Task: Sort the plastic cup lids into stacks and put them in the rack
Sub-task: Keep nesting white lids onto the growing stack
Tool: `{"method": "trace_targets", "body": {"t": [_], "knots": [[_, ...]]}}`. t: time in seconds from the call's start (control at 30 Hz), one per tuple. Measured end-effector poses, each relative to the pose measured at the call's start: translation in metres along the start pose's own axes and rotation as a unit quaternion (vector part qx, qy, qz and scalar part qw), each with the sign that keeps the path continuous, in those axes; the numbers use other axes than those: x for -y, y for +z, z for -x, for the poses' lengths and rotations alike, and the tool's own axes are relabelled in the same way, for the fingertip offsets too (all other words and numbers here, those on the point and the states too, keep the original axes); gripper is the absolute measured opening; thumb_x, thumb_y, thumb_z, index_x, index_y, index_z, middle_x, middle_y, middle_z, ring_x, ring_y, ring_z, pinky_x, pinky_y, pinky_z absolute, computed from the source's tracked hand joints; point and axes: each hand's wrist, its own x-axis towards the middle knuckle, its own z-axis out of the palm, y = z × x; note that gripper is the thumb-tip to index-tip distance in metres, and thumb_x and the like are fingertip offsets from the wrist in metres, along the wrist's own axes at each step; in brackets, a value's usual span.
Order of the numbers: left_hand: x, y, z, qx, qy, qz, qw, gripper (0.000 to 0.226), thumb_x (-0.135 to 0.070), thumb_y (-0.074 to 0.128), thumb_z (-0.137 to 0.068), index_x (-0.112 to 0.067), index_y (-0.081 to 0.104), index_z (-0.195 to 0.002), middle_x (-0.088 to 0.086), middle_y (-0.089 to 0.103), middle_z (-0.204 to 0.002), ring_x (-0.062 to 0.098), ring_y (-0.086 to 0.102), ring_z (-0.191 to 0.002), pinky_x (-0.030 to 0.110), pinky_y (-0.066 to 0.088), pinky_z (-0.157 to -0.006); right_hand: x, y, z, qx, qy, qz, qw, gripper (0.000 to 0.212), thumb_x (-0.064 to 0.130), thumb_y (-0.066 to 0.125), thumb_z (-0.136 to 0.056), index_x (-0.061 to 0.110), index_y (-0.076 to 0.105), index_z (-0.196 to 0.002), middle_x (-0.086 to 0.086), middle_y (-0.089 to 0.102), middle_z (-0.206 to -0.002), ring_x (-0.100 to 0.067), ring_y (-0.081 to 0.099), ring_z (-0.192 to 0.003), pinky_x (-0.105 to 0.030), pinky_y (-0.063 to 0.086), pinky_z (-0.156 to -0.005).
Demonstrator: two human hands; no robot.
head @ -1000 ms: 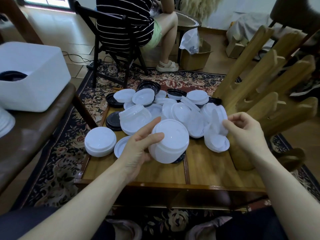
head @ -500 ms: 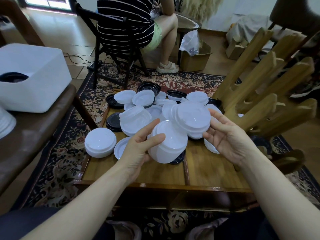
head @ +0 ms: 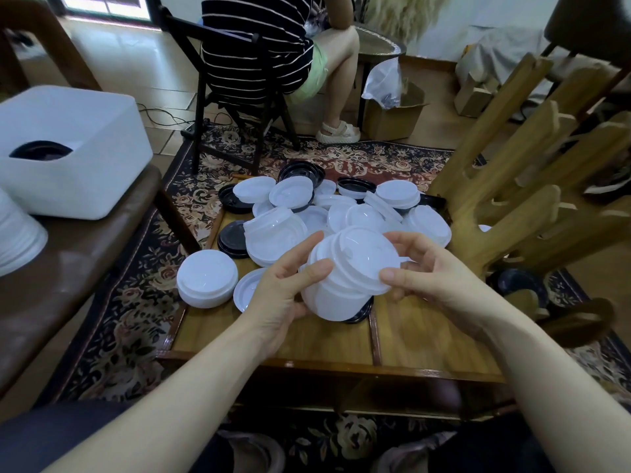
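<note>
Holding a tilted stack of white plastic cup lids (head: 345,285) between both hands, just above the near part of the low wooden tray table (head: 426,339). Left hand (head: 283,288) cupped against the stack's left side — thumb laid over the upper edge, fingers curled beneath. Right hand (head: 423,268) pinching the rim of the topmost white lid (head: 362,257), thumb on the near edge, fingers arched over the far edge; lid sits slightly askew on the stack. Beneath the stack, touching the table, edge of a black plastic lid (head: 362,310). Loose heap of white and black lids (head: 341,209) spread across the far half of the table. Separate short white stack (head: 207,278) at the left edge, with a single flat white lid (head: 247,294) just beside it. Tall wooden slotted rack (head: 512,199) standing at the table's right side, leaning posts — no white lids visibly in its slots. White rectangular plastic bin (head: 68,155) on a brown bench at left. Seated person in a striped shirt (head: 256,42) on a dark chair beyond the patterned rug.
</note>
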Motion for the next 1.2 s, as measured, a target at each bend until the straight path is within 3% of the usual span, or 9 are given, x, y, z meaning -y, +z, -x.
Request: {"method": "trace_targets", "body": {"t": [0.13, 0.23, 0.47, 0.53, 0.63, 0.77, 0.9, 1.07, 1.2], "knots": [[-0.001, 0.0, 0.0, -0.001, -0.002, 0.009, 1.0, 0.062, -0.029, 0.082, -0.068, -0.036, 0.066, -0.127, -0.016, 0.071, -0.12, 0.004, 0.068, -0.106, 0.042, 0.056, -0.09, -0.002, 0.004, 0.001, 0.007, -0.052, 0.066, 0.996, 0.084, 0.032, 0.085, -0.062, 0.037, 0.046, -0.136, 0.011, 0.057, -0.129, -0.005, 0.064, -0.097, -0.025, 0.051, -0.083], [-0.001, 0.0, 0.0, -0.007, 0.0, 0.009, 1.0, 0.059, -0.032, 0.078, -0.067, -0.037, 0.068, -0.125, -0.014, 0.071, -0.12, 0.003, 0.069, -0.103, 0.04, 0.056, -0.087, -0.003, 0.006, 0.002, 0.03, -0.063, 0.113, 0.991, 0.079, 0.039, 0.084, -0.063, 0.043, 0.05, -0.134, 0.017, 0.058, -0.128, -0.005, 0.06, -0.11, -0.026, 0.052, -0.092], [-0.003, 0.003, 0.003, 0.004, -0.015, 0.011, 1.0, 0.054, -0.037, 0.079, -0.075, -0.035, 0.067, -0.127, -0.013, 0.068, -0.127, 0.014, 0.061, -0.12, 0.046, 0.054, -0.096, -0.005, 0.011, 0.002, 0.001, -0.098, 0.151, 0.984, 0.076, 0.039, 0.083, -0.064, 0.042, 0.051, -0.133, 0.02, 0.055, -0.115, 0.009, 0.054, -0.076, -0.015, 0.047, -0.074], [-0.004, 0.004, 0.004, 0.002, -0.022, 0.013, 1.0, 0.051, -0.043, 0.069, -0.076, -0.033, 0.068, -0.126, -0.012, 0.07, -0.123, 0.016, 0.059, -0.12, 0.042, 0.056, -0.091, -0.007, 0.011, 0.001, 0.008, -0.106, 0.167, 0.98, 0.078, 0.041, 0.087, -0.064, 0.041, 0.05, -0.133, 0.022, 0.054, -0.119, 0.01, 0.054, -0.091, -0.012, 0.046, -0.078], [-0.002, 0.004, 0.004, 0.01, -0.022, 0.004, 1.0, 0.049, -0.045, 0.076, -0.077, -0.033, 0.069, -0.124, -0.012, 0.07, -0.124, 0.016, 0.061, -0.118, 0.037, 0.058, -0.083, -0.012, 0.011, -0.001, 0.021, -0.117, 0.189, 0.975, 0.078, 0.045, 0.084, -0.065, 0.042, 0.048, -0.134, 0.024, 0.051, -0.13, 0.007, 0.048, -0.117, -0.016, 0.045, -0.094], [0.0, 0.004, 0.004, 0.017, -0.01, -0.009, 1.0, 0.053, -0.041, 0.073, -0.071, -0.037, 0.067, -0.124, -0.014, 0.069, -0.125, 0.006, 0.066, -0.111, 0.031, 0.058, -0.079, -0.016, 0.012, -0.001, 0.018, -0.14, 0.205, 0.969, 0.079, 0.045, 0.086, -0.066, 0.043, 0.047, -0.135, 0.023, 0.05, -0.132, 0.002, 0.047, -0.123, -0.027, 0.045, -0.103], [0.0, 0.006, 0.004, 0.009, -0.002, -0.022, 1.0, 0.064, -0.035, 0.086, -0.067, -0.04, 0.064, -0.127, -0.016, 0.066, -0.127, 0.004, 0.064, -0.11, 0.028, 0.056, -0.08, -0.02, 0.015, 0.0, 0.026, -0.164, 0.232, 0.959, 0.083, 0.055, 0.08, -0.066, 0.039, 0.044, -0.139, 0.022, 0.047, -0.137, -0.005, 0.044, -0.131, -0.035, 0.048, -0.102], [0.0, 0.004, 0.002, 0.001, 0.007, -0.018, 1.0, 0.063, -0.045, 0.081, -0.057, -0.048, 0.068, -0.119, -0.018, 0.069, -0.122, 0.003, 0.066, -0.108, 0.036, 0.054, -0.088, -0.019, 0.019, -0.002, 0.034, -0.106, 0.136, 0.985, 0.082, 0.062, 0.074, -0.065, 0.044, 0.043, -0.139, 0.019, 0.056, -0.134, -0.003, 0.052, -0.125, -0.034, 0.049, -0.102], [0.001, 0.002, 0.003, -0.001, 0.014, -0.014, 1.0, 0.069, -0.051, 0.076, -0.053, -0.049, 0.066, -0.121, -0.016, 0.069, -0.124, 0.012, 0.062, -0.118, 0.04, 0.052, -0.092, -0.02, 0.025, -0.001, 0.081, -0.06, 0.066, 0.993, 0.064, 0.058, 0.071, -0.072, 0.055, 0.046, -0.13, 0.024, 0.06, -0.128, -0.002, 0.058, -0.119, -0.031, 0.052, -0.097]]}}
